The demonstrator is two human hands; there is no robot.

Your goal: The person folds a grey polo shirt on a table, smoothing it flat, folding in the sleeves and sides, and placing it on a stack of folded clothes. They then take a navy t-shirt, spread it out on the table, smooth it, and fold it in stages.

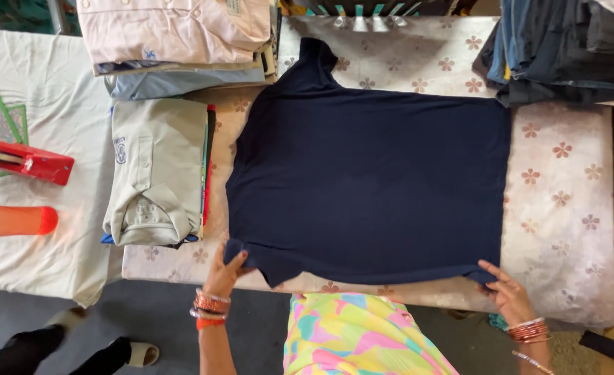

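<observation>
A dark navy T-shirt [369,173] lies spread flat on a floral-covered table [564,201], its collar toward the left and hem toward the right. My left hand [223,272] pinches the near sleeve at the shirt's lower left corner. My right hand [507,292] grips the hem corner at the lower right, near the table's front edge. Both wrists carry orange bangles.
A folded beige shirt [155,170] sits on a stack left of the navy shirt. More folded shirts [175,38] lie at the back left, and dark jeans [564,48] at the back right. A red tape dispenser [26,161] and an orange bottle [12,221] rest on white cloth. Another person's feet [137,354] stand at the lower left.
</observation>
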